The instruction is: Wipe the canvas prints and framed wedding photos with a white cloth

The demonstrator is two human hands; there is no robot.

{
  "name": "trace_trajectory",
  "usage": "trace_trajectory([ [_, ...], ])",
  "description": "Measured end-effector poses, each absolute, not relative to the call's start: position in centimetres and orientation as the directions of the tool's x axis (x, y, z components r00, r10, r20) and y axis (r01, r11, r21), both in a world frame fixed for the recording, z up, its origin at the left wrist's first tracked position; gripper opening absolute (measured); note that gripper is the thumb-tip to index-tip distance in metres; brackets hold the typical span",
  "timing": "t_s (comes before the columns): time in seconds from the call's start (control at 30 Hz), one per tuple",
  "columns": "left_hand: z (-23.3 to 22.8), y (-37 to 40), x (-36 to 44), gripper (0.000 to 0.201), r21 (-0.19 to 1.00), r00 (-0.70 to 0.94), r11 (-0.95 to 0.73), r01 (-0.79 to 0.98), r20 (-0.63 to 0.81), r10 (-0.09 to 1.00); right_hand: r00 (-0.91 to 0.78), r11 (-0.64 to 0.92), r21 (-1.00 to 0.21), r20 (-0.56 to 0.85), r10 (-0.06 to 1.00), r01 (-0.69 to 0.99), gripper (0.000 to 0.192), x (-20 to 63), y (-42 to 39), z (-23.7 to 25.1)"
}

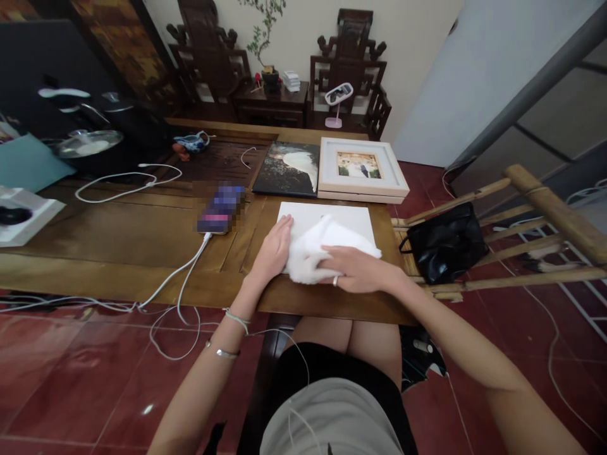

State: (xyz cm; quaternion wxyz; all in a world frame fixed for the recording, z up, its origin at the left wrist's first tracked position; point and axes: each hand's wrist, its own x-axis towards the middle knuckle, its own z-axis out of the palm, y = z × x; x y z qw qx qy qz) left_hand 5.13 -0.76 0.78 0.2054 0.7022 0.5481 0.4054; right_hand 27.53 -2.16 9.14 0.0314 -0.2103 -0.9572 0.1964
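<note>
lap: person's bare knees and dark shorts are sitting right under the near edge of the low brown wooden table (pixel 118 253), closest to camera.
right hand (pixel 358 270): lying palm-down, fingers curled and gripping the crumpled white cloth (pixel 322 249) from its right side; ring showing on one finger.
left hand (pixel 272 249): resting flat, fingers straight, not gripping anything; pressing on the left edge of the flat white rectangular board (pixel 332 218) and touching the cloth's left side.
cloth position: sitting on the near half of the white board, between the two hands; right hand is on top of it, left is only beside it.
board axis: long side running left-right across the table, near edge close to the person; bare white surface is lying beyond the cloth, away from the body.
nearer hand: right is the one holding the cloth, left is bracing the board.
left of board: blurred phone (pixel 220 207) with white charging cable (pixel 180 278) trailing off the table edge.
right of table: black bag (pixel 443 243) sitting on a bamboo rack, apart from the board.
beyond board: dark unframed picture panel (pixel 287 169) and white framed photo (pixel 361 169), side by side, just behind the board.
far: dark carved wooden chairs (pixel 348 69) standing against the wall.
</note>
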Motion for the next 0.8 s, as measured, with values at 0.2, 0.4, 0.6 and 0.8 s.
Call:
trace_trajectory([
  [0.2,-0.7,-0.2,4.4,0.049,0.521,0.258,-0.424,0.741,0.362,0.896,-0.692,0.612,-0.485,0.021,0.722,0.624,0.033,26.9,3.0,8.5],
  [0.4,-0.7,0.1,4.1,0.048,0.515,0.263,-0.433,0.740,0.370,0.891,-0.545,0.514,-0.566,0.132,0.828,0.644,0.035,20.1,6.4,7.5],
  [0.6,-0.7,0.0,4.0,0.047,0.534,0.268,-0.444,0.719,0.376,0.887,-0.472,0.440,-0.603,0.116,0.874,0.666,0.040,20.3,7.3,8.0],
  [0.8,-0.9,-0.2,4.2,0.046,0.552,0.246,-0.427,0.716,0.373,0.894,-0.274,0.308,-0.647,0.157,0.949,0.697,0.039,30.0,6.2,7.0],
])
